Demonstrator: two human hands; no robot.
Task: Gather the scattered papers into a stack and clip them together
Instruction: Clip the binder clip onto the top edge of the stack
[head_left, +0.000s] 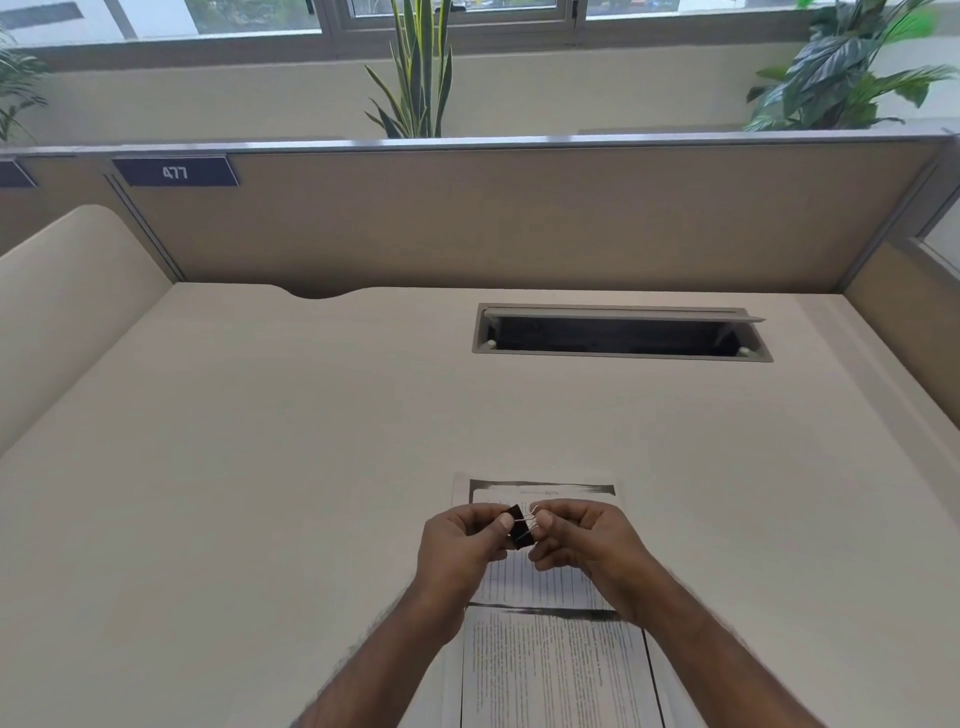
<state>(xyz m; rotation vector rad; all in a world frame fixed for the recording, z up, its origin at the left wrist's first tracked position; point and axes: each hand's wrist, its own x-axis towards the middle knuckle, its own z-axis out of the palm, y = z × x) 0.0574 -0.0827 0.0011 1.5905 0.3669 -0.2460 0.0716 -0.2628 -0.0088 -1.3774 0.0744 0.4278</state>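
Printed papers (550, 670) lie in a rough stack on the desk near its front edge, the upper sheet reaching out from under my hands. A black binder clip (519, 527) with silver wire handles is held just above the papers. My left hand (460, 545) pinches the clip's black body between thumb and fingers. My right hand (587, 545) grips the wire handles from the right side. Both hands hide the middle of the upper sheet.
The beige desk (260, 493) is walled by a tan partition (519, 218) at the back and side panels left and right. An open cable slot (618, 335) sits at the back right. Plants stand behind the partition.
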